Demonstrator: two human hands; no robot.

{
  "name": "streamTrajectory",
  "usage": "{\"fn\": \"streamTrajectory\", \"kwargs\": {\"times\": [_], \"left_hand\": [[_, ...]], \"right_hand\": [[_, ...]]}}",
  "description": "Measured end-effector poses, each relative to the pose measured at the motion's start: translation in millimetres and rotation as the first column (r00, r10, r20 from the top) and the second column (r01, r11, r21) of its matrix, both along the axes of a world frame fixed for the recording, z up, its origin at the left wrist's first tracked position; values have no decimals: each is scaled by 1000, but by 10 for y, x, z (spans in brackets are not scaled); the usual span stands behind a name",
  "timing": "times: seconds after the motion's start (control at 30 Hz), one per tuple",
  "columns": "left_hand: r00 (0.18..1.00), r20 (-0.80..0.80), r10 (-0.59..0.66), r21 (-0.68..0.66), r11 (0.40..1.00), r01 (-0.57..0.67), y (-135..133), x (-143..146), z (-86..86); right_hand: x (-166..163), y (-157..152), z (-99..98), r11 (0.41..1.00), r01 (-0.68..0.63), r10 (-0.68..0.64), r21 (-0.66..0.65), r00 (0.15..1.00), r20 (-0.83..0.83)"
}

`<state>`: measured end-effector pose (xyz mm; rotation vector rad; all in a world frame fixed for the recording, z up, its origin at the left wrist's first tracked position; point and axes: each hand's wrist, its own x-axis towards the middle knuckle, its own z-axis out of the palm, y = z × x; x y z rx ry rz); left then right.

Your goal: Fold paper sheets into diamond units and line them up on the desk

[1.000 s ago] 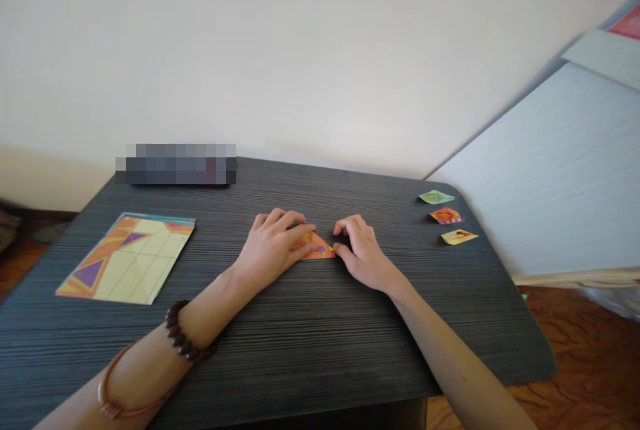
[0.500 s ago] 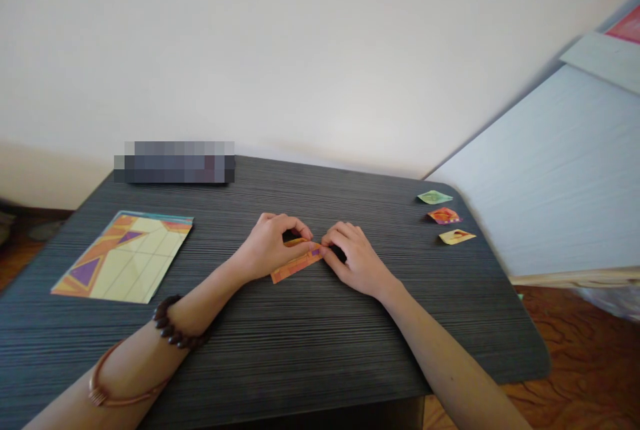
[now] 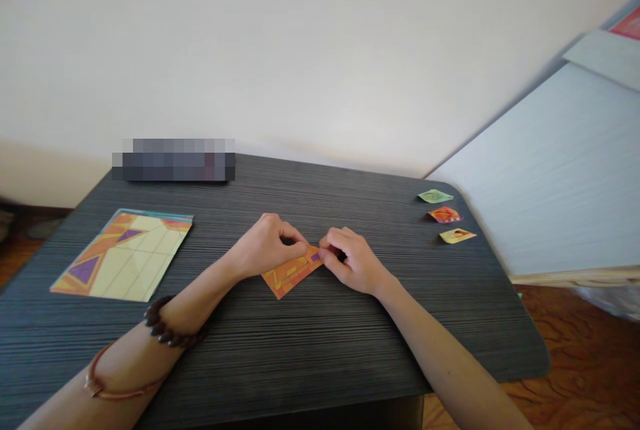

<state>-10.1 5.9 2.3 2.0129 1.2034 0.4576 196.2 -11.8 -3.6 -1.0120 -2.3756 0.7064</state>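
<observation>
An orange patterned piece of folded paper with yellow and purple marks lies between my hands near the middle of the dark table. My left hand pinches its upper edge, thumb and forefinger brought together. At the paper's right corner, my right hand holds the tip between thumb and fingers. Part of the paper is hidden under my left hand. Dark beads and a copper-coloured bangle circle my left forearm.
A stack of patterned paper sheets lies at the left. Folded pieces in green, red and yellow line the right side. A blurred dark object stands at the back left, by the wall.
The paper now shows more of its patterned face, its lower corner turned toward me. My left hand has shifted slightly left; my right hand has barely moved.
</observation>
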Motion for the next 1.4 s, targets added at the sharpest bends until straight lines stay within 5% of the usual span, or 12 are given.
{"fn": "streamTrajectory", "kwargs": {"times": [0.33,0.63,1.1,1.4], "left_hand": [[999,3,-44,-40,998,44,44,-92,74],[998,-7,-60,51,997,61,-14,-4,82],[995,21,-93,11,996,92,0,-36,105],[998,33,-48,86,995,45,-90,124,18]], "right_hand": [[183,10,12,995,43,-60,-96,981,-183],[85,-13,-13,991,19,-37,-131,990,-139],[128,-13,-8,986,-28,-2,-164,984,-176],[31,-27,27,996,10,-12,-90,1000,-29]]}}
